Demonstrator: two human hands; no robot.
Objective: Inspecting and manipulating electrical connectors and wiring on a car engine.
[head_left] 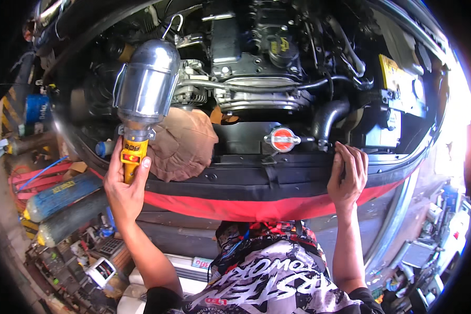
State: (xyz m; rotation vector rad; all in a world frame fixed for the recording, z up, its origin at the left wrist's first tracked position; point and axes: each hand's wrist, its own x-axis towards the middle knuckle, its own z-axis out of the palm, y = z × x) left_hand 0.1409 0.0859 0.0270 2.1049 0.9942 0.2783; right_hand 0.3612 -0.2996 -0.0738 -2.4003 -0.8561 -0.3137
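A work lamp with a shiny metal guard point(147, 78) and a yellow handle with a red switch point(134, 155) is held upright in my left hand point(125, 188). Its hook points toward the far side of the engine bay. My fingers and thumb close round the handle. My right hand point(349, 175) rests on the front edge of the bay, fingers bent and thumb apart, with nothing seen in it. Close to its fingertips is the lower end of a black hose point(329, 120). A radiator cap with a red and white top point(282, 139) sits left of that hand.
The engine point(251, 52) with its oil filler cap point(282, 49) fills the far middle. A brown cloth-like piece point(186, 144) lies beside the lamp. A battery point(384, 128) stands at the right. A red cover point(240, 206) hangs over the front edge. Gas cylinders point(63, 196) lie at the left.
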